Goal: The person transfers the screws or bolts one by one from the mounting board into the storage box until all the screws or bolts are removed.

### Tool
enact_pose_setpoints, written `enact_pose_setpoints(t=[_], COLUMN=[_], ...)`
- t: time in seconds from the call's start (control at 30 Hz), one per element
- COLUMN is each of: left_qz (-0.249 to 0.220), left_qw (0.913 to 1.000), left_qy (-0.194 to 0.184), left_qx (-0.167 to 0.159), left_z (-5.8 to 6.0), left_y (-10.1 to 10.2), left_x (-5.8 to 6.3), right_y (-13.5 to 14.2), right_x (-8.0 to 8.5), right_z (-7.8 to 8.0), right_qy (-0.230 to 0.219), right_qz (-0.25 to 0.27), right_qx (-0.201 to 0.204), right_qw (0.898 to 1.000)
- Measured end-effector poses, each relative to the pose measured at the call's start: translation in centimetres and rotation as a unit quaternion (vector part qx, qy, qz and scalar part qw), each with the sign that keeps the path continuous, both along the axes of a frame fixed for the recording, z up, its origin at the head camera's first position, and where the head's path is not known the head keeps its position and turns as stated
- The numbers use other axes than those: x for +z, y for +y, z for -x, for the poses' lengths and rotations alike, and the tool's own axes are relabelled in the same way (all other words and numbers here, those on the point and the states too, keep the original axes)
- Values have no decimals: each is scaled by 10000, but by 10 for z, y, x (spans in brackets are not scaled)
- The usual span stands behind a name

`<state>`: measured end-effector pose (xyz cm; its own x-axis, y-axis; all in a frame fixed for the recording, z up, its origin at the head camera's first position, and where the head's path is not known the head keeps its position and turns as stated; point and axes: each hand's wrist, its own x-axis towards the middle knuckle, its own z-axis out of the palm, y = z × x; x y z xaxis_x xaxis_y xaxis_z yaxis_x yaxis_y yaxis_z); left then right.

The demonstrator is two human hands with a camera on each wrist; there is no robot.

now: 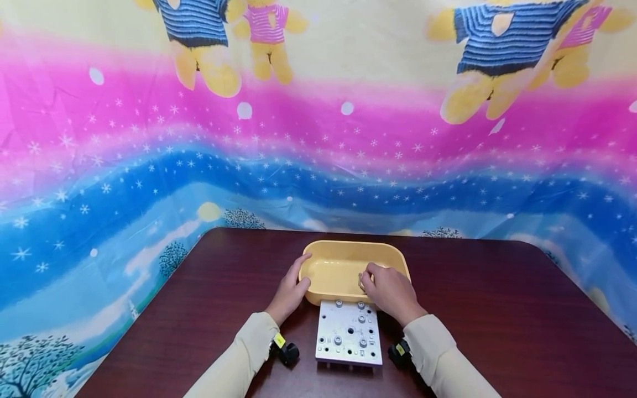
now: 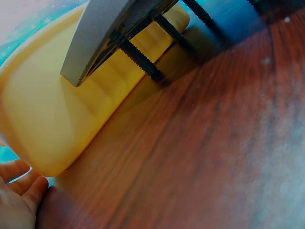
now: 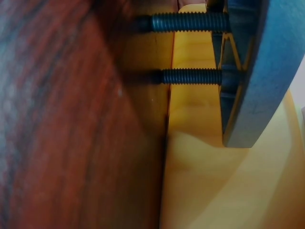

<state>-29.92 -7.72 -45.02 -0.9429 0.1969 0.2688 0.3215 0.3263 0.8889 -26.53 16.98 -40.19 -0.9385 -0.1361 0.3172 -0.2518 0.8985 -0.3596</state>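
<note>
A yellow tray point(image 1: 318, 293) stands on the table behind a silver metal plate point(image 1: 343, 326). My left hand point(image 1: 291, 287) rests against the tray's left end, thumb and index finger at the rim. In the left wrist view its fingers point(image 2: 37, 190) touch the outer wall near a corner. My right hand point(image 1: 390, 287) reaches over the near right rim, fingers curled, and pinches a slim metal piece point(image 1: 360, 281) inside the tray. That piece is too small to identify, and partly hidden. Several socket-head bolts point(image 1: 361, 319) sit in the plate, which also has open holes.
Threaded bolt shanks point(image 3: 190, 76) stick out below the plate, which is raised off the dark wooden table point(image 1: 239, 276). Black wrist cameras point(image 1: 287, 354) flank the plate. A patterned cloth point(image 1: 318, 138) hangs behind the table.
</note>
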Motion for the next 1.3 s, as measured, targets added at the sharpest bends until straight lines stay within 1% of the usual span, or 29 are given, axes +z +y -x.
enact_pose_setpoints(t=[0.13, 0.2, 0.4, 0.67, 0.83, 1.1, 1.3], left_qz=[-13, -36, -66, -82, -83, -57, -101], left_qw=[10000, 10000, 10000, 9999, 9998, 9998, 9999], left_qy=[42, 6, 55, 127, 182, 174, 68], left_qx=[-10, -4, -22, -29, -29, -47, -26], left_z=[0, 0, 0, 7, 7, 7, 6], left_y=[0, 0, 0, 0, 0, -1, 0], left_x=[-1, 0, 4, 12, 15, 10, 8], right_y=[0, 0, 0, 1, 1, 1, 1], right_x=[0, 0, 2, 11, 14, 11, 8], right_z=[0, 0, 2, 7, 8, 6, 6], right_qy=[-23, -34, -32, 118, 176, -1, 16], right_qz=[25, 41, 35, 7, -14, -14, -14], right_qx=[2, 10, 41, 83, 89, 44, 18], right_qw=[10000, 10000, 10000, 9999, 9998, 10000, 10000])
